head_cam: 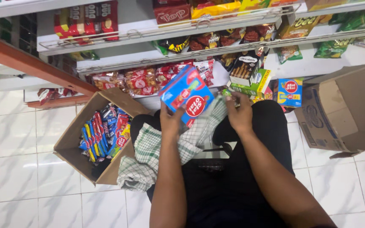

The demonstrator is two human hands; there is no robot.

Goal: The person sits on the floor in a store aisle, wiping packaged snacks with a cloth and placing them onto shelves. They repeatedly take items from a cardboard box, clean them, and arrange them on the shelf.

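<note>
Fingers (pixel 170 119) of the left hand (pixel 172 122) curl up around the bottom edge of a blue snack box (pixel 186 95) and grip it. That box has a red round mark on it and sits tilted above the person's lap, just over the fingers, with its top corner pointing to the shelves. A green and white checked cloth (pixel 161 154) lies under the box and drapes over the left knee. The right hand (pixel 239 114) rests on the far end of this cloth, fingers bent down and pinching it, just beside the box but not touching it.

On the left, an open cardboard box (pixel 74 139) stands on the white tiled floor (pixel 17 169), full of blue and red snack packs (pixel 102 133). On the right, a second cardboard box (pixel 343 109) lies on its side. Ahead, white shelves (pixel 148 31) hold many snack bags, and another small blue box (pixel 290 92) stands on the lowest one.
</note>
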